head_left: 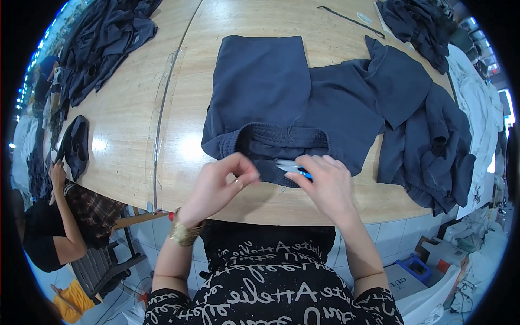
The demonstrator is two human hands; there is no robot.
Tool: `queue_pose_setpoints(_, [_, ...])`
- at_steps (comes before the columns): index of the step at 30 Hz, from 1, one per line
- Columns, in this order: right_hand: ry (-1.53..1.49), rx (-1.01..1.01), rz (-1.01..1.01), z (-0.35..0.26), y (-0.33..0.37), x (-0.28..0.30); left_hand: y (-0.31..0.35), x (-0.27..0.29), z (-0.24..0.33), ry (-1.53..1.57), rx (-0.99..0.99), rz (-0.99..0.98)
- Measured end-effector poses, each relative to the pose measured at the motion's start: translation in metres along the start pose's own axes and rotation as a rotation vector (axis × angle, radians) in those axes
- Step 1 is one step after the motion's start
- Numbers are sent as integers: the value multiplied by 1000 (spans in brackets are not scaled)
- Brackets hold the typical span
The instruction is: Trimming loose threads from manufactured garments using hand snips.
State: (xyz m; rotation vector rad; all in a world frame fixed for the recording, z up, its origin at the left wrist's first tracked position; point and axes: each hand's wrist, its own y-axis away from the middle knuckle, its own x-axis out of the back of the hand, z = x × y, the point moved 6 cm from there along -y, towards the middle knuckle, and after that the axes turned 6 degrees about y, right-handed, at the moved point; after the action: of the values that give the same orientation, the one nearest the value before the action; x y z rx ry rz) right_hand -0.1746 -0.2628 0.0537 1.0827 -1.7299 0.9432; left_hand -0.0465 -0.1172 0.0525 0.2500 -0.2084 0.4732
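Observation:
A dark navy garment (260, 81) with a gathered elastic waistband (279, 132) lies spread on the table in front of me, its waist opening toward me. My right hand (329, 179) is closed around small thread snips (290, 167) with a blue handle, their blades pointing left over the near edge of the waistband. Just left of the blades, my left hand (225, 179) hovers by the same edge, thumb and forefinger brought together. Whether anything thin is between those fingertips is too small to tell. Loose thread ends show on the waistband.
More navy garments (428, 141) lie heaped at the right, with other dark piles (417, 27) at the far right and far left. A seam runs across the wooden table (130, 124). A dark cord lies at the back. At the left, another person (54, 216) handles dark cloth.

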Motion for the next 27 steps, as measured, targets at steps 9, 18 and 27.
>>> queue_pose_setpoints(9, [-678, -406, 101, 32, 9, 25, 36, -14, -3, -347, 48, -470])
queue_pose_setpoints(18, [-275, -281, 46, 30, 40, -23, -30, -52, -14, -447, -343, -174])
queue_pose_setpoints(27, [-323, -327, 108, 23, 26, -28, -14, -55, -21, -478, -475, 75])
